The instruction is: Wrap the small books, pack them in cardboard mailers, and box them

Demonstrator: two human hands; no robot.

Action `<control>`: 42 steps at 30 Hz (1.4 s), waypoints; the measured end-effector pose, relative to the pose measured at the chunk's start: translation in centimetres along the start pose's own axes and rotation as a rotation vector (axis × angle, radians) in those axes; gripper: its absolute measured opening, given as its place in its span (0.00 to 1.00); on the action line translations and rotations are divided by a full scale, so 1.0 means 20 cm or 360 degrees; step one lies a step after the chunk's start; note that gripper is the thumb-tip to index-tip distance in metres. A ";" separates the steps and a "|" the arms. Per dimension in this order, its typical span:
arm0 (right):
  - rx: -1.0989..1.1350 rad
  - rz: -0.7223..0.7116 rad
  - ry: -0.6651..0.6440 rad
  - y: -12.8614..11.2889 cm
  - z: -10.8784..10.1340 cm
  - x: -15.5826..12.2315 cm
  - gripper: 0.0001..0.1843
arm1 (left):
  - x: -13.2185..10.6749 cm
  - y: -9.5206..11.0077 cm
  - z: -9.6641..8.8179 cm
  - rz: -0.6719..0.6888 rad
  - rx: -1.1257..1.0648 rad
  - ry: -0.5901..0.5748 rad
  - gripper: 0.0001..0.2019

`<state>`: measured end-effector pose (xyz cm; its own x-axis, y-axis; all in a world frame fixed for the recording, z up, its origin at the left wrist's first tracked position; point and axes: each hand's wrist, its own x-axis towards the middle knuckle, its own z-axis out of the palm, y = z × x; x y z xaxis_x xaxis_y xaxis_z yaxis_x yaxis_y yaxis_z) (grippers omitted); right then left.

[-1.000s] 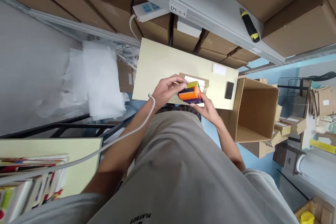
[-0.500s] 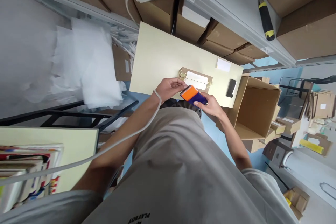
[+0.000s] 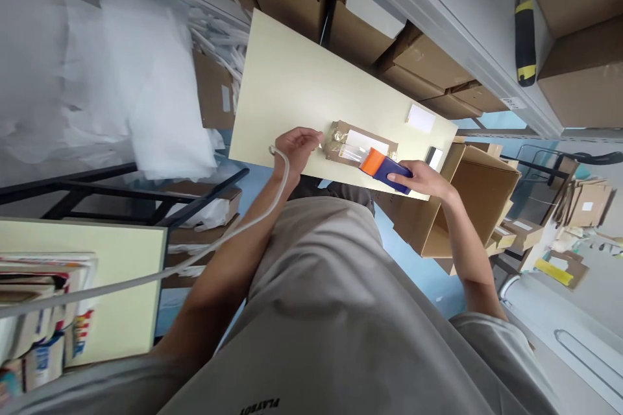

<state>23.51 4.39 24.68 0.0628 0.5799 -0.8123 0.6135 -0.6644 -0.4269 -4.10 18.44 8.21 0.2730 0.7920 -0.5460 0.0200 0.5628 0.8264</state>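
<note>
My right hand (image 3: 427, 179) is closed around an orange and dark blue boxed item (image 3: 384, 167), held just above the near edge of a pale yellow table (image 3: 292, 91). My left hand (image 3: 295, 148) has its fingers curled and rests at the left end of a flat brown cardboard parcel (image 3: 357, 141) with a white label and clear tape. A white cable runs from my left wrist back toward me.
An open cardboard box (image 3: 467, 188) stands right of the table, partly hiding a black phone (image 3: 433, 157). A white card (image 3: 421, 118) lies on the table. Shelves with brown cartons and a yellow-black utility knife (image 3: 524, 35) rise behind. White foam sheets (image 3: 141, 97) lie left.
My right hand has carried the orange and blue item to the right. My left hand let go of it and now rests at the parcel. The view has tilted toward the table.
</note>
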 end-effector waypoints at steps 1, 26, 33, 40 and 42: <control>-0.0052 0.0001 0.0002 0.00 -0.03 0.03 0.40 | 0.02 -0.02 0.01 -0.0023 -0.0010 0.0008 0.14; -0.0286 0.0025 -0.0108 -0.04 -0.03 0.33 0.34 | 0.16 -0.25 0.05 0.0117 0.0640 0.0078 0.11; -0.0261 0.0032 -0.0125 -0.04 -0.02 0.34 0.33 | 0.06 -0.14 0.13 0.0175 0.0793 -0.0069 0.10; -0.0167 0.0070 -0.0160 0.07 -0.05 0.25 0.27 | 0.07 -0.14 0.15 0.0014 0.0831 -0.0043 0.09; -0.0195 0.0167 -0.0161 0.16 -0.11 0.14 0.28 | 0.08 -0.14 0.16 0.0017 0.0832 -0.0043 0.09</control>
<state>27.36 4.83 21.87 0.0559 0.4562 -0.8881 0.6993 -0.6527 -0.2913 -0.70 17.44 5.36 0.3006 0.7866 -0.5394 0.4928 0.3561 0.7939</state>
